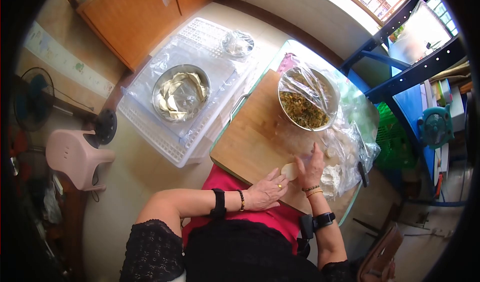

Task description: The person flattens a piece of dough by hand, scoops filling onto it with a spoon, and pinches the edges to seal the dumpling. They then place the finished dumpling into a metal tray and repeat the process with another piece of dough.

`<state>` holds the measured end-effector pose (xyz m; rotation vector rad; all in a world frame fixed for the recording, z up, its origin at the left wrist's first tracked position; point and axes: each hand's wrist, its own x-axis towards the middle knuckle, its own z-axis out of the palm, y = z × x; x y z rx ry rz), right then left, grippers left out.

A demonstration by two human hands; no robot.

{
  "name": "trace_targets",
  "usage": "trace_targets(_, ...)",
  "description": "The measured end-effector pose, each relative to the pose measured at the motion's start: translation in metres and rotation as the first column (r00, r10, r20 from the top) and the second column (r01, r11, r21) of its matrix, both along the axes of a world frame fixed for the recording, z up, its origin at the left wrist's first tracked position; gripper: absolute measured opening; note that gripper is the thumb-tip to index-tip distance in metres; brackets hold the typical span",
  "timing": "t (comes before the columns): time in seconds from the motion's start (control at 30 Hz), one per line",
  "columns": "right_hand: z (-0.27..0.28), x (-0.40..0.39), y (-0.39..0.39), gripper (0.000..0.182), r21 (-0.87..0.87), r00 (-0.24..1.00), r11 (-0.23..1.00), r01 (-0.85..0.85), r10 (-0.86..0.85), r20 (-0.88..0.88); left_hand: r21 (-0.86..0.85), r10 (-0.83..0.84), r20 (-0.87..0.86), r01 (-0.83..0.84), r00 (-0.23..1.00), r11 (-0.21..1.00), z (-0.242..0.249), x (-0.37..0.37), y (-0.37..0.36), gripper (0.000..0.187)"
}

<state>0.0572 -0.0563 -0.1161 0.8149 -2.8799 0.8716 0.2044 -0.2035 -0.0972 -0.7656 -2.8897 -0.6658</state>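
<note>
A pale round dough wrapper [289, 171] lies near the front edge of the wooden board [245, 127], between my two hands. My left hand [266, 191] rests low over the board's edge, fingers stretched out, its fingertips at the wrapper's left side. On the other side, my right hand [311, 168] has its thumb and fingers apart, the thumb close to the wrapper; its palm underside is hidden. White flour [331, 181] is heaped right of that hand. Beyond both hands stands a metal bowl [326, 126] of chopped filling [303, 108], partly covered with clear plastic.
Left of the board, a metal pan [161, 115] with folded dumplings stands on a plastic-covered white crate [177, 157]. A black-handled utensil [362, 174] lies at the board's right. A pink stool [75, 149] is at far left, a green crate [395, 144] at right.
</note>
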Motion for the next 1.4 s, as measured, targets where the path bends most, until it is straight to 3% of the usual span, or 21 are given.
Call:
trace_targets(0.03,0.002,-0.001,0.001,0.075,0.011,0.996,1.000,-0.028,0.029,-0.081,-0.016,0.028,0.046,-0.027,0.999,0.999,0.001,-0.001,0.000,0.066)
trace_targets(0.17,0.019,0.021,0.003,0.074,-0.064,0.989,0.987,-0.144,0.143,-0.029,0.042,0.047,0.120,-0.052,0.992,0.998,0.011,-0.002,-0.003,0.062)
trace_targets(0.23,0.027,0.042,-0.001,0.075,0.164,0.946,0.944,-0.286,0.305,-0.105,-0.035,-0.004,0.150,0.010,0.989,0.999,0.011,-0.001,-0.003,0.063)
trace_targets(0.4,0.011,0.029,-0.014,0.080,0.243,0.957,0.956,-0.164,0.214,-0.196,0.000,0.018,0.107,-0.018,0.994,1.000,0.004,0.005,-0.008,0.063)
trace_targets(0.5,0.004,-0.001,-0.018,0.078,0.144,0.994,0.987,-0.069,0.080,-0.076,0.001,0.053,0.069,-0.053,0.996,0.999,0.008,0.001,-0.009,0.063)
trace_targets(0.6,0.013,0.005,-0.017,0.075,0.018,0.983,0.984,-0.176,0.177,-0.056,-0.002,0.096,0.121,-0.097,0.988,0.995,0.013,0.000,-0.011,0.063)
trace_targets(0.7,0.031,0.036,-0.021,0.074,0.130,0.940,0.938,-0.323,0.334,-0.074,-0.012,0.078,0.176,-0.077,0.981,0.997,0.017,0.004,-0.014,0.062)
trace_targets(0.83,0.010,0.050,-0.023,0.076,0.270,0.937,0.929,-0.255,0.306,-0.170,-0.005,0.050,0.150,-0.050,0.987,0.999,0.000,0.014,-0.018,0.061)
trace_targets(0.97,0.007,0.022,-0.035,0.076,0.257,0.972,0.960,-0.109,0.157,-0.173,0.035,0.101,0.015,-0.102,0.995,0.994,-0.001,0.012,-0.016,0.064)
trace_targets(1.0,0.007,0.015,-0.032,0.076,0.254,0.971,0.961,-0.107,0.156,-0.182,0.033,0.087,0.074,-0.089,0.993,0.995,0.003,0.010,-0.017,0.062)
trace_targets(1.07,0.009,0.006,-0.030,0.076,0.108,0.996,0.990,-0.086,0.089,-0.024,0.031,0.079,0.134,-0.084,0.988,0.996,0.010,0.009,-0.020,0.060)
trace_targets(1.17,0.021,0.026,-0.023,0.077,0.078,0.976,0.975,-0.210,0.213,-0.041,0.102,0.103,0.106,-0.114,0.989,0.988,0.010,0.012,-0.018,0.058)
trace_targets(1.23,0.024,0.046,-0.027,0.077,0.166,0.933,0.928,-0.335,0.351,-0.082,0.003,0.091,0.099,-0.092,0.991,0.996,0.002,0.016,-0.018,0.057)
trace_targets(1.33,0.014,0.049,-0.035,0.077,0.224,0.943,0.935,-0.274,0.307,-0.128,-0.008,0.068,0.199,-0.067,0.978,0.998,0.002,0.019,-0.022,0.059)
trace_targets(1.4,0.008,0.038,-0.043,0.080,0.193,0.953,0.958,-0.211,0.245,-0.175,0.026,0.084,0.163,-0.089,0.983,0.996,0.002,0.020,-0.022,0.060)
